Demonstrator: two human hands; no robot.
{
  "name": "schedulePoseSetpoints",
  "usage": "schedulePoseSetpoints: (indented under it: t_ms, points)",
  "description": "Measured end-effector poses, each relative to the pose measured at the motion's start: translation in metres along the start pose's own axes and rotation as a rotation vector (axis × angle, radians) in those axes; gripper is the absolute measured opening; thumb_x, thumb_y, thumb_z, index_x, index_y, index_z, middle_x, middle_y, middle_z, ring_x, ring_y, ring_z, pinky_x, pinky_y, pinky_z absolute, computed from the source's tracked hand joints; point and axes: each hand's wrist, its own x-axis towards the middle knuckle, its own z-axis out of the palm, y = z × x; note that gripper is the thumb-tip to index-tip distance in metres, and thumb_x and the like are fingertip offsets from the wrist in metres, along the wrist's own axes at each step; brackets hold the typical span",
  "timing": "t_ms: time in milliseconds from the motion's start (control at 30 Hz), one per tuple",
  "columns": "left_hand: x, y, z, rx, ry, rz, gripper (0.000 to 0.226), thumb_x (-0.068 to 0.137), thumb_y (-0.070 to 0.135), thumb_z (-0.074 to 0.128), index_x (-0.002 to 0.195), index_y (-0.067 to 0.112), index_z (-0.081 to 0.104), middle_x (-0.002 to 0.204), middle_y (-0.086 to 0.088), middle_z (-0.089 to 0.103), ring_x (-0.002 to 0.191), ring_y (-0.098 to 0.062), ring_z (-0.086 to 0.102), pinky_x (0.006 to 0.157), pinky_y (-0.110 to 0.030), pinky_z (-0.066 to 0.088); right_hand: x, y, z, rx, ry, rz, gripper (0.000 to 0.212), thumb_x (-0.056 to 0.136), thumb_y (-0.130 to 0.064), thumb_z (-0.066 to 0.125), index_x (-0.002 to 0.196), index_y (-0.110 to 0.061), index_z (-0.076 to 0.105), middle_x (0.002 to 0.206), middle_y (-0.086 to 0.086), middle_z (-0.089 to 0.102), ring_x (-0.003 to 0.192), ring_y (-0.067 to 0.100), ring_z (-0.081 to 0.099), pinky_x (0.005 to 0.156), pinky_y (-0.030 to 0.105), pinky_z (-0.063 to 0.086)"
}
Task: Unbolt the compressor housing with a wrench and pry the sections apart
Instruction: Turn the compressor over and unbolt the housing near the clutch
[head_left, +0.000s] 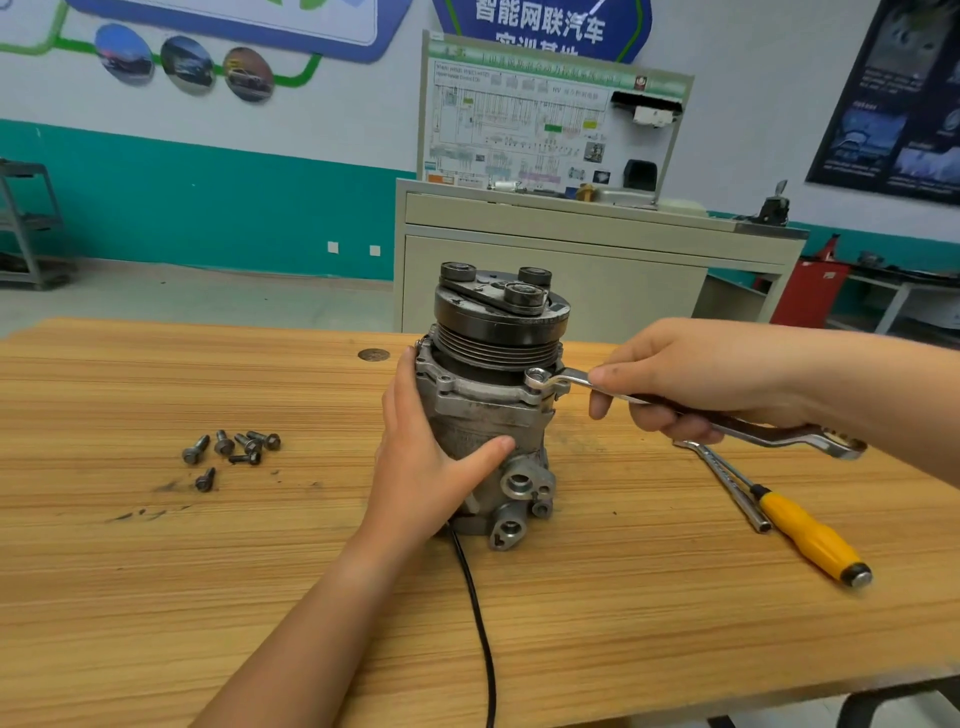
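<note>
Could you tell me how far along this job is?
Done: several bolts lie loose on the table. In hand: the right hand holds the wrench on a flange bolt; the left hand steadies the compressor. Left: prying; the sections look joined, screwdriver lies unused.

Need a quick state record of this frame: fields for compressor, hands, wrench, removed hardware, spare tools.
compressor: upright on table, pulley end up
wrench: ring end over a flange bolt below the pulley
left hand: holds the housing body, thumb across front
right hand: grips wrench shaft
loose bolts: six, on table left of compressor
screwdriver: yellow handle, lying right of compressor
</note>
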Motion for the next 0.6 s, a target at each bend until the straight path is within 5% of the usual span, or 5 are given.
schedulePoseSetpoints:
  t_ms: [267, 467, 600]
  points:
    - [0.000, 0.001, 0.000, 0.014, -0.013, -0.001, 0.119, 0.062, 0.049, 0.078, 0.147, 0.038, -0.005, 0.145, 0.022, 0.013, 0.118, 0.015, 0.014, 0.102, -0.021, 0.019, 0.016, 0.008, -0.019, 0.082, -0.161, 0.001, 0.026, 0.092, -0.030, 0.046, 0.101, -0.012, 0.063, 0.047, -0.005, 0.035, 0.036, 0.006, 0.027, 0.033, 0.016, 0.024]
    - [-0.001, 0.001, -0.001, 0.032, -0.011, 0.000, 0.119, 0.061, 0.053, 0.076, 0.147, 0.037, -0.005, 0.145, 0.022, 0.013, 0.112, 0.022, 0.012, 0.102, -0.020, 0.017, 0.041, 0.011, -0.042, -0.018, -0.276, -0.033, 0.033, 0.071, -0.037, 0.059, 0.086, -0.009, 0.067, 0.048, -0.004, 0.042, 0.039, 0.006, 0.032, 0.037, 0.015, 0.027]
    - [0.000, 0.001, -0.001, 0.039, -0.008, -0.017, 0.121, 0.058, 0.058, 0.074, 0.147, 0.037, -0.006, 0.140, 0.025, 0.012, 0.114, 0.020, 0.011, 0.102, -0.021, 0.017, 0.060, 0.011, -0.045, -0.083, -0.208, -0.090, 0.027, 0.066, -0.036, 0.065, 0.071, -0.010, 0.065, 0.049, -0.003, 0.052, 0.040, 0.006, 0.041, 0.042, 0.013, 0.035]
